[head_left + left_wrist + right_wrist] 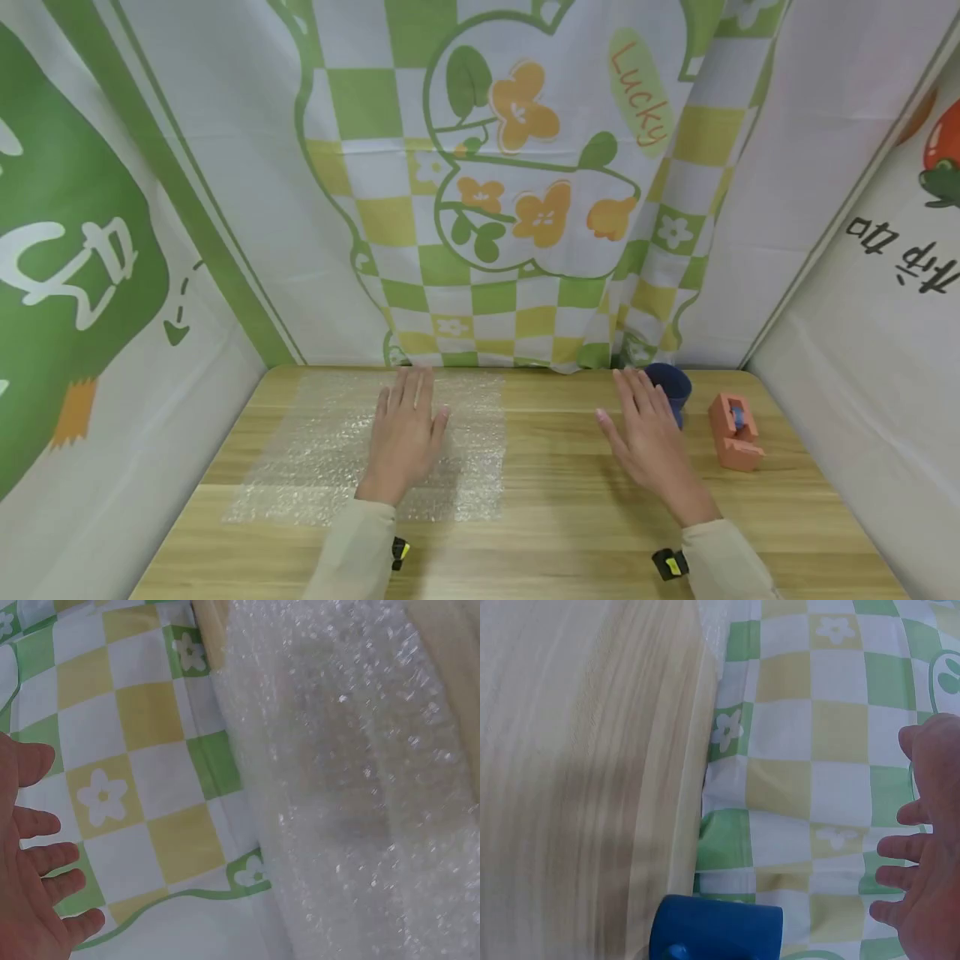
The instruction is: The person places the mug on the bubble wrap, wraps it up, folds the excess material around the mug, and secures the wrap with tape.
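Observation:
My left hand (403, 437) hovers over a sheet of clear bubble wrap (322, 467) spread on the left half of the table. Its fingers point forward, straight and slightly parted, with nothing in them. On the other side my right hand (651, 433) is held likewise, fingers extended and thumb apart, holding nothing. It overlaps a dark blue mug (670, 382) in the head view, hiding part of it. In the right wrist view the blue mug (716, 928) shows at the bottom, apart from the fingers.
An orange tape dispenser (737, 433) with a blue roll stands right of the mug. The wood-grain table (555, 533) ends at the back against a green-and-yellow checked curtain (495, 300). Printed white cloth walls (862, 400) close in both sides.

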A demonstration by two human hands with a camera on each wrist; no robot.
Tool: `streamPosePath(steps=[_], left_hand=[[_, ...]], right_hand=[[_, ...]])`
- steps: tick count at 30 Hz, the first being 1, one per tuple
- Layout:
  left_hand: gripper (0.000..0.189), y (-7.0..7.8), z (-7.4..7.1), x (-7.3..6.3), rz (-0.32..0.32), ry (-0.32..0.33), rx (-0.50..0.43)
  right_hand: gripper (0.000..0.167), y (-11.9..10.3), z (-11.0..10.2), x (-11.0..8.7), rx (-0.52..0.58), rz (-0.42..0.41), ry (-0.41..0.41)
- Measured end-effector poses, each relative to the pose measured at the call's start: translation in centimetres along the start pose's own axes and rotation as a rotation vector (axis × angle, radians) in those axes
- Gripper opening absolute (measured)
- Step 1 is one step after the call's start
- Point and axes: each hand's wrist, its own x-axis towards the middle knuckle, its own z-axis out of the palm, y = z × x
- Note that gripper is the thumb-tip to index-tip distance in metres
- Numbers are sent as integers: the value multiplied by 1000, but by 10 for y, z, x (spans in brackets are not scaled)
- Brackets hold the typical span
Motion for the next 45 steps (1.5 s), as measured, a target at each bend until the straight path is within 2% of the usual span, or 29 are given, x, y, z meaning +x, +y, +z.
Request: streamPosePath(steps=[5,10,17,22,27,31,35,37,39,45], left_hand=[[59,7,11,-5,15,14,-18],[52,15,20,-11,8,-10,-34],[33,27,35,-18,58,-26,-41],[27,33,41,-22,58,-52,-54],[22,37,46,-29,69,-94,-74],[25,40,49,-36,72,-183,-92],[32,43,56,-41,45,-287,-91],[37,46,59,-42,26,-317,-86],[42,49,63,-43,9,-324,-79],[61,56,67,-45,-32,-293,-69]], right_hand=[[62,-5,4,-3,22,-19,36],[49,-11,11,-10,51,15,8],[38,-18,21,-19,64,16,-10],[33,-20,25,-23,70,-5,18],[31,-23,28,-26,84,-7,10],[30,-25,30,-28,84,12,-14],[29,-27,32,-28,67,18,-29],[29,-28,32,-28,72,24,-36],[30,-29,31,-28,78,31,-41],[28,-31,30,-32,86,29,-38]])
